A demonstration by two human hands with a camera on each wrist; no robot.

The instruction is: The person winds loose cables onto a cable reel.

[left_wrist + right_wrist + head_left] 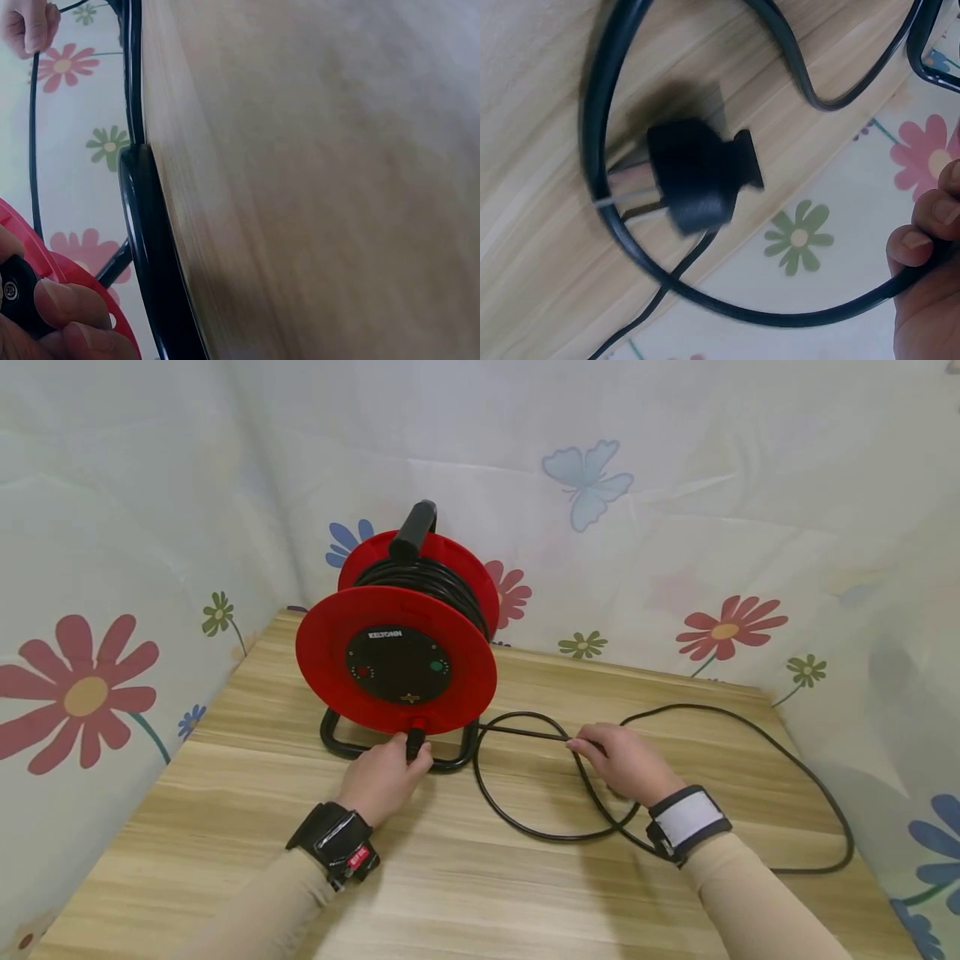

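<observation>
A red cable reel (322, 652) with black cable wound on its drum stands upright at the table's left, on a black tubular frame (154, 247). My left hand (382, 777) grips the black crank knob (415, 743) low on the reel's front disc. To the reel's right, my right hand (626, 764) holds the loose black cable (525, 837) between thumb and curled fingers. From there one stretch runs back to the reel, and the rest lies in loops. In the right wrist view a black plug (694, 176) with metal pins shows beside a loop; the head view hides it.
The wooden table (480, 893) meets a flower-printed white curtain (480, 443) at its back and sides. A wide cable loop (813, 777) reaches close to the table's right edge. The reel's black carrying handle (414, 529) sticks up above the drum.
</observation>
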